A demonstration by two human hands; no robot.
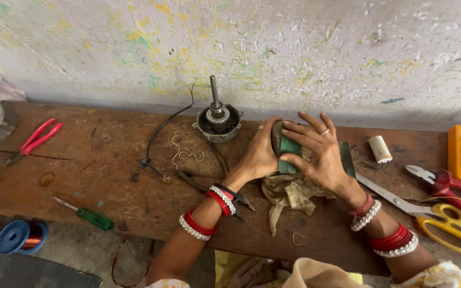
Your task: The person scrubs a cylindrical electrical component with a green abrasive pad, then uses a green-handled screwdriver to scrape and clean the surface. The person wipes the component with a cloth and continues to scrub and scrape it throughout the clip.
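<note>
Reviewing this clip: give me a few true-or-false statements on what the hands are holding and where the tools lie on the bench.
1. Both hands grip one dark rounded part with a green piece on it. True: the left hand and right hand close around the rounded part.
2. The yellow-handled scissors lie at the bench's left end. False: the scissors lie at the right.
3. A green-handled screwdriver lies on the left part of the bench. True: the screwdriver.
4. The motor housing with the upright shaft is in the right hand. False: the motor housing stands on the bench by the wall, unheld.
</note>
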